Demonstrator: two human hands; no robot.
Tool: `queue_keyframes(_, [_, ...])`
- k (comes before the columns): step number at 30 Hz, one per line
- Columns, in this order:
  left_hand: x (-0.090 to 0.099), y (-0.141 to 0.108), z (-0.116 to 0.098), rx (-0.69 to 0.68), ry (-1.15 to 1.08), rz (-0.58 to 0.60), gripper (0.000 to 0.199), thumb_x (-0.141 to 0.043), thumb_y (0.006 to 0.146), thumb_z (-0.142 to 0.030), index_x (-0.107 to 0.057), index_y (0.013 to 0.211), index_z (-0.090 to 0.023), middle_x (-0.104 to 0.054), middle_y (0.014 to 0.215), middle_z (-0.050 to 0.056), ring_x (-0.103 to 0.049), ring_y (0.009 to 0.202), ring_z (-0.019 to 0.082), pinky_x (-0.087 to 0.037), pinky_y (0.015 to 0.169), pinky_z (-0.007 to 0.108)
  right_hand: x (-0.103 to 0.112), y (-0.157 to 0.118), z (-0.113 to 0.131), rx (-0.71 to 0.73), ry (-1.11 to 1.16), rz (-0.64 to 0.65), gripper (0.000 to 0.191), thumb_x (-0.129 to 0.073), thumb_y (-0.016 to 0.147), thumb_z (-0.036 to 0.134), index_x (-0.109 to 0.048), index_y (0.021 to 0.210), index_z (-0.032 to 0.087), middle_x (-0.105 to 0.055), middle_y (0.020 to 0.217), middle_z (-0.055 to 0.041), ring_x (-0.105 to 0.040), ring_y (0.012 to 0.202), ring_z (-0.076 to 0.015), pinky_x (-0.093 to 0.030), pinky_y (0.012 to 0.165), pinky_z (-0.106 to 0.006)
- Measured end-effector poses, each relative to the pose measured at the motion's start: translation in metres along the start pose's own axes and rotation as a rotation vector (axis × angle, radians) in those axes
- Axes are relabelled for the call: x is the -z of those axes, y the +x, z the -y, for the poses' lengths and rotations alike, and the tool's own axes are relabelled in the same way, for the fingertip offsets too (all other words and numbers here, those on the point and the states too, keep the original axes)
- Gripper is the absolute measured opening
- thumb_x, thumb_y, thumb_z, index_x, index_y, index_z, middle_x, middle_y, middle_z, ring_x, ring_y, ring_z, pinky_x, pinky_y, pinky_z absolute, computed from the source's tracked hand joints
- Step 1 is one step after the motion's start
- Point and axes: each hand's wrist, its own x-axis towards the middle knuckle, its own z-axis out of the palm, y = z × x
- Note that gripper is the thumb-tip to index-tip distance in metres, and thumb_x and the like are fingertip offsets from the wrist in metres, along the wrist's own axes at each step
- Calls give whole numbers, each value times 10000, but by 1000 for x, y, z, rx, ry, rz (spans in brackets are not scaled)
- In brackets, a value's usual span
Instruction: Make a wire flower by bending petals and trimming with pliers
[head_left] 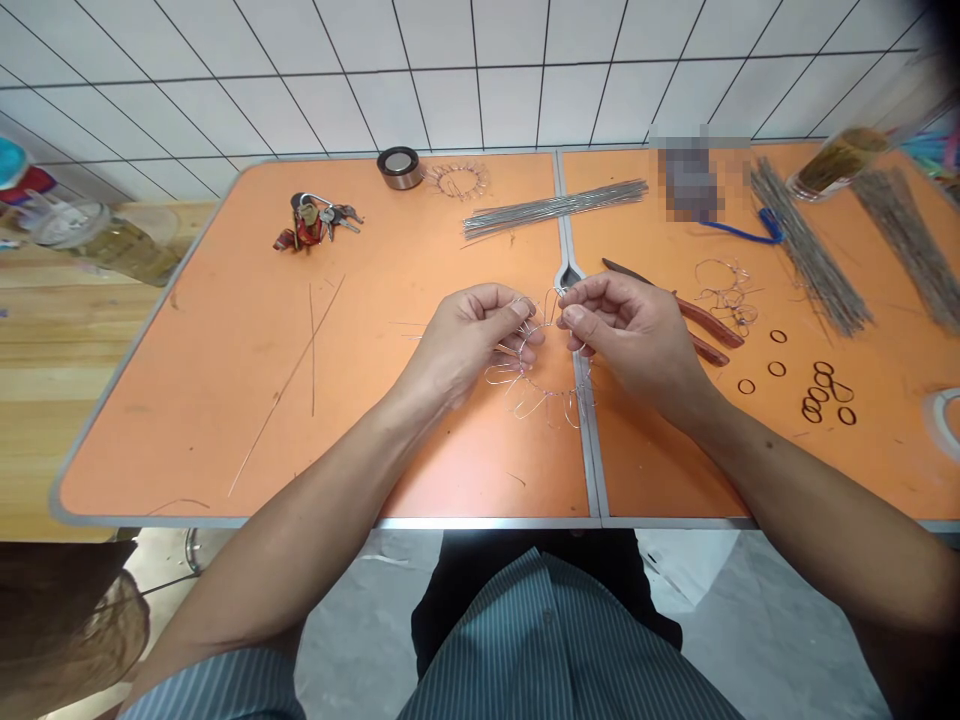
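Note:
Between my two hands hangs a ring of thin wire with several small loops standing out around it. My left hand is closed, its thumb and forefinger pinching the ring's upper left part. With fingertips pressed together, my right hand grips the wire at the ring's upper right. Just behind my right hand lie pliers with red handles, partly hidden by it. The ring is held over the orange folding table, close to its metal centre seam.
Bundles of straight wire lie at the back and right. Keys, a tape roll and another wire ring are at the back left. Small dark rings lie at the right. Two loose wires cross on the left.

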Motion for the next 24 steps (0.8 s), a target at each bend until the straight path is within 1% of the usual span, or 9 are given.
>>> queue_keyframes(5, [0, 0, 0, -10, 15, -5, 200, -828, 920, -319, -708, 884, -164, -778, 801, 44, -699, 586, 130, -576, 586, 252, 0, -1, 2, -11, 4, -30, 47, -789, 957, 236, -744, 949, 224, -738, 866, -16, -681, 706, -140, -605, 665, -305])
queue_keyframes(10, [1, 0, 1, -2, 34, 3, 192, -810, 929, -327, -709, 885, -170, -770, 793, 37, -687, 575, 124, -567, 575, 248, -1, 0, 1, 22, 13, -48, 81, -800, 923, 184, -736, 948, 229, -713, 850, -2, -675, 704, -139, -615, 671, -306])
queue_keyframes(14, [1, -1, 2, -34, 89, 38, 266, -864, 899, -406, -729, 897, -177, -760, 779, 27, -673, 586, 117, -553, 574, 236, -1, 0, 1, 26, -31, -49, 91, -807, 918, 181, -735, 947, 229, -711, 835, 3, -683, 697, -138, -606, 663, -300])
queue_keyframes(17, [0, -2, 3, -82, 116, 60, 318, -906, 859, -438, -730, 845, -174, -725, 730, 13, -641, 561, 107, -524, 553, 231, -3, -1, 1, 24, -47, -27, 73, -802, 925, 199, -741, 956, 224, -727, 824, 1, -697, 702, -142, -606, 674, -301])
queue_keyframes(20, [-1, -2, 3, -105, 133, 62, 320, -899, 859, -420, -713, 781, -171, -703, 693, 10, -617, 546, 99, -499, 543, 228, -4, -1, 2, 25, -35, -26, 32, -767, 935, 191, -747, 935, 215, -742, 835, -8, -706, 716, -143, -611, 695, -304])
queue_keyframes(24, [-2, -3, 2, -89, 151, 53, 277, -870, 875, -376, -710, 770, -175, -702, 690, 12, -607, 553, 99, -498, 553, 231, -4, -2, 4, 0, -60, -54, 62, -766, 920, 171, -744, 889, 219, -743, 818, -15, -707, 734, -156, -607, 708, -316])
